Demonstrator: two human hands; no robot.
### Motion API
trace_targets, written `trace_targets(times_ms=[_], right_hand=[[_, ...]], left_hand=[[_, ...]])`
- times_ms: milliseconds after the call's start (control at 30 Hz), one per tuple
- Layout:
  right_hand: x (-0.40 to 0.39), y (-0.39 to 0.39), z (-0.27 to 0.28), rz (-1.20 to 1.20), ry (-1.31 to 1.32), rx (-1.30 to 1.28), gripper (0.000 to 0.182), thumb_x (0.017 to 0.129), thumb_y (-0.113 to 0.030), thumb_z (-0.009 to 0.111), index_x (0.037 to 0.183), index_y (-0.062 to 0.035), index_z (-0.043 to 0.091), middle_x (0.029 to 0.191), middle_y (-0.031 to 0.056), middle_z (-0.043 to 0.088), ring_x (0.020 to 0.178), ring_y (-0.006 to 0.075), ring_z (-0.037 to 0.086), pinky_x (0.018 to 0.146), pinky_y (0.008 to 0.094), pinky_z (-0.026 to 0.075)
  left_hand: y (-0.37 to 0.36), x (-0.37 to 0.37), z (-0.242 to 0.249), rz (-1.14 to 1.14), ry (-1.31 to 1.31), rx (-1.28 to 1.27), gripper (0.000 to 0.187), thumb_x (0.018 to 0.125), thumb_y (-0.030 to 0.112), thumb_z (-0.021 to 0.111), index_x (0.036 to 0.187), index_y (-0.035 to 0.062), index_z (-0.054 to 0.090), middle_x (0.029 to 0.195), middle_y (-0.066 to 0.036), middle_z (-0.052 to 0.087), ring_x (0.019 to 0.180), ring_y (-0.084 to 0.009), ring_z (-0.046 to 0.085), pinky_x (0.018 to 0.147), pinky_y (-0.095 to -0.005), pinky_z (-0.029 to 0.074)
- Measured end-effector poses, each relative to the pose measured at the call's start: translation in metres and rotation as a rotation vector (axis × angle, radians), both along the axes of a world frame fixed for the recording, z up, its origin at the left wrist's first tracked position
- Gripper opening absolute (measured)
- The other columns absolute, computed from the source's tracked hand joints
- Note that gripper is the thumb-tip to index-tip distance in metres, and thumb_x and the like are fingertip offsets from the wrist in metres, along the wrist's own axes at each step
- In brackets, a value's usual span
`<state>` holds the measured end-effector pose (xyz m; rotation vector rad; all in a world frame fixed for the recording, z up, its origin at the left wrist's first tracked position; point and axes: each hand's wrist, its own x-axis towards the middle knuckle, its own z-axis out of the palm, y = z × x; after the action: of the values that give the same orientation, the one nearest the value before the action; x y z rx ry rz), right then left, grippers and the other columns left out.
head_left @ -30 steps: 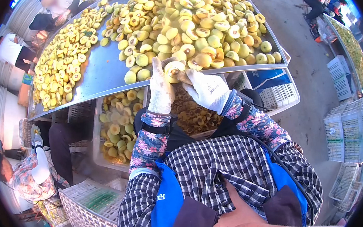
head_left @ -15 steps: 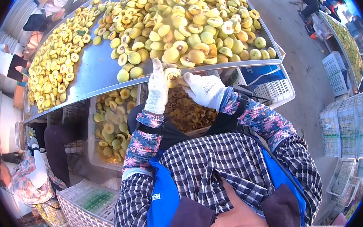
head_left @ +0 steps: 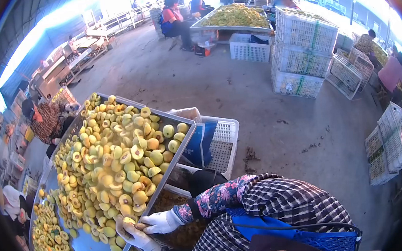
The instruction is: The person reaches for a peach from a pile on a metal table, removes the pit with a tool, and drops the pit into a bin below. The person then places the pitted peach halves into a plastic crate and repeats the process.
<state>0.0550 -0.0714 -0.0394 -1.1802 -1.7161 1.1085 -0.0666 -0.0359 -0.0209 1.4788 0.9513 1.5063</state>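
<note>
My left hand (head_left: 138,236), in a soiled white glove, is closed around a halved yellow fruit (head_left: 129,221) at the metal table's edge (head_left: 173,161). My right hand (head_left: 161,222), also in a white glove, is closed close beside it, with its fingertips on a small brownish thing too small to name. Beyond the edge, a heap of halved yellow-green fruit (head_left: 114,160) lies on the table. Below my hands, a container of fruit pieces is partly hidden by my arms.
A white crate (head_left: 229,128) with a blue bag (head_left: 202,144) stands beside the table. Stacked white crates (head_left: 303,46) are farther off. A person (head_left: 45,121) sits across the table; other people sit around another fruit-covered table (head_left: 237,19).
The view has swung to the right and up, so the table and my hands now appear lower left and more of the floor shows. Both hands remain together at the table edge.
</note>
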Motion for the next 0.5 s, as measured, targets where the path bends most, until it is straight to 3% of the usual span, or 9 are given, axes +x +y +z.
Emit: trace_targets(times_ms=[67,133,167,233,267,300,367,433,500], right_hand=[[0.009,0.002,-0.005,0.021,-0.006,-0.008,0.045,0.093,-0.034,0.05,0.117,0.0034,0.045,0.101,0.0237,0.059,0.097,0.0362,0.059,0.083,0.0424,0.046],[0.022,-0.001,-0.006,0.142,-0.05,0.078,0.045,0.093,-0.034,0.05,0.115,0.005,0.045,0.099,0.0219,0.06,0.096,0.0335,0.059,0.083,0.041,0.046],[0.024,0.002,-0.015,0.14,-0.051,0.076,0.045,0.093,-0.034,0.05,0.115,0.005,0.045,0.099,0.0219,0.06,0.096,0.0335,0.059,0.083,0.041,0.046],[0.029,0.011,-0.032,0.293,-0.03,-0.331,0.04,0.094,-0.034,0.05,0.112,0.0007,0.047,0.089,0.0142,0.059,0.083,0.0265,0.059,0.072,0.0375,0.049],[0.035,-0.011,0.011,0.258,0.104,-0.506,0.033,0.093,-0.038,0.051,0.106,-0.0079,0.051,0.075,0.0037,0.053,0.064,0.0153,0.054,0.054,0.0293,0.046],[0.035,-0.014,0.011,0.256,0.104,-0.501,0.033,0.093,-0.038,0.051,0.106,-0.0079,0.051,0.075,0.0037,0.053,0.064,0.0153,0.054,0.054,0.0293,0.046],[0.035,-0.018,0.012,0.209,0.302,-0.59,0.028,0.092,-0.041,0.053,0.103,-0.0152,0.052,0.068,-0.003,0.047,0.053,0.0072,0.046,0.043,0.0227,0.038],[0.035,-0.019,0.012,0.206,0.35,-0.614,0.03,0.09,-0.044,0.055,0.103,-0.0164,0.053,0.067,-0.004,0.047,0.052,0.0056,0.045,0.042,0.0216,0.037],[0.029,-0.018,0.002,0.19,0.369,-0.578,0.03,0.09,-0.041,0.052,0.1,-0.0129,0.053,0.065,-0.0016,0.049,0.051,0.0094,0.048,0.043,0.0249,0.04]], left_hand=[[0.007,-0.004,-0.004,0.0,-0.109,-0.096,0.037,0.097,0.03,0.047,0.114,-0.0026,0.053,0.112,-0.012,0.057,0.095,-0.0197,0.056,0.083,-0.0313,0.046],[0.02,-0.025,-0.001,-0.374,0.061,-0.348,0.037,0.097,0.034,0.048,0.096,-0.001,0.059,0.09,-0.008,0.062,0.075,-0.0148,0.057,0.07,-0.0276,0.046],[0.017,-0.024,0.0,-0.376,0.06,-0.35,0.037,0.097,0.034,0.048,0.096,-0.001,0.059,0.09,-0.008,0.062,0.075,-0.0148,0.057,0.07,-0.0276,0.046],[0.011,-0.019,0.005,-0.408,0.201,-0.359,0.045,0.098,0.041,0.046,0.085,-0.0002,0.061,0.075,-0.005,0.06,0.067,-0.0141,0.056,0.066,-0.0265,0.045],[0.015,-0.023,0.002,-0.454,0.231,-0.392,0.049,0.098,0.045,0.042,0.095,-0.0009,0.059,0.082,-0.006,0.059,0.073,-0.0152,0.057,0.067,-0.0274,0.046],[0.014,-0.02,0.003,-0.455,0.233,-0.387,0.049,0.098,0.045,0.042,0.095,-0.0009,0.059,0.082,-0.006,0.059,0.073,-0.0152,0.057,0.067,-0.0274,0.046],[0.001,-0.009,0.004,-0.407,-0.176,-0.371,0.049,0.098,0.046,0.041,0.105,-0.0007,0.054,0.091,-0.008,0.057,0.079,-0.0167,0.057,0.072,-0.0289,0.047],[-0.018,0.003,0.005,-0.334,-0.297,-0.404,0.049,0.099,0.046,0.04,0.108,-0.0005,0.052,0.094,-0.009,0.056,0.081,-0.0171,0.056,0.075,-0.0299,0.047],[-0.024,0.006,0.004,-0.261,-0.415,-0.447,0.048,0.099,0.046,0.04,0.111,-0.0003,0.05,0.097,-0.009,0.055,0.083,-0.0176,0.056,0.078,-0.0309,0.047]])
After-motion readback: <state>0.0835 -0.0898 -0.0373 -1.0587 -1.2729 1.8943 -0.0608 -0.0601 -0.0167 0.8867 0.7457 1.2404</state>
